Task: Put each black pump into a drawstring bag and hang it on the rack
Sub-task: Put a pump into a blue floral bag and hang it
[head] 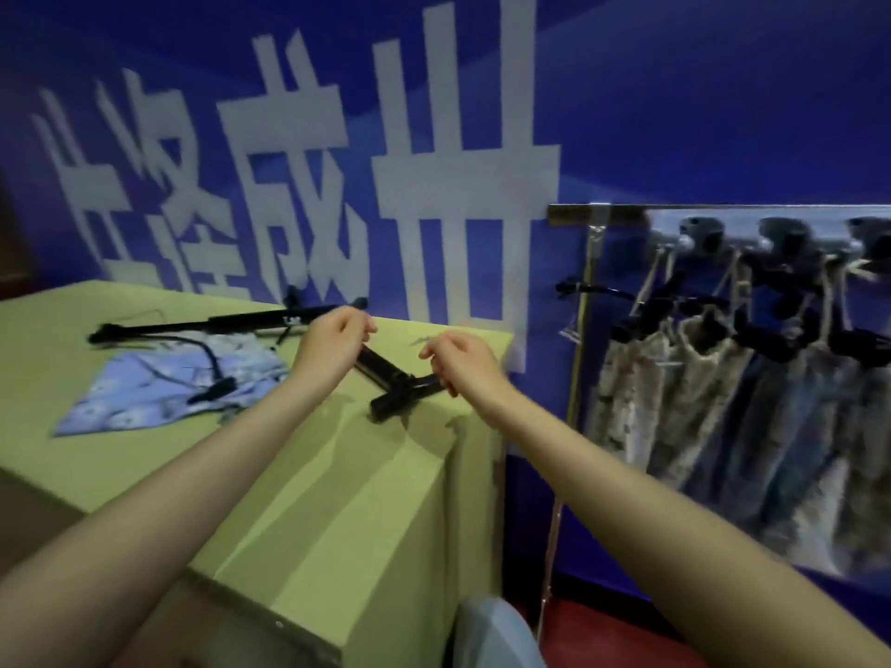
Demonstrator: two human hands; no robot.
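While both hands hovered loosely curled, holding nothing I could tell, the pump (390, 373) lay on the worktop (58, 339) between them, axis 10-to-4, left hand (332, 339) nearer than right hand (458, 359).

Just one view, head cam, looking forward and down along both forearms. Sitting close over near corner of green table (376, 499), hands reaching out mid-frame. Facing blue wall (675, 113) with big white lettering filling top half. Rack (598, 215) showing at right edge, partly cropped. Wide lens bending edges, whole frame pretty blurry.
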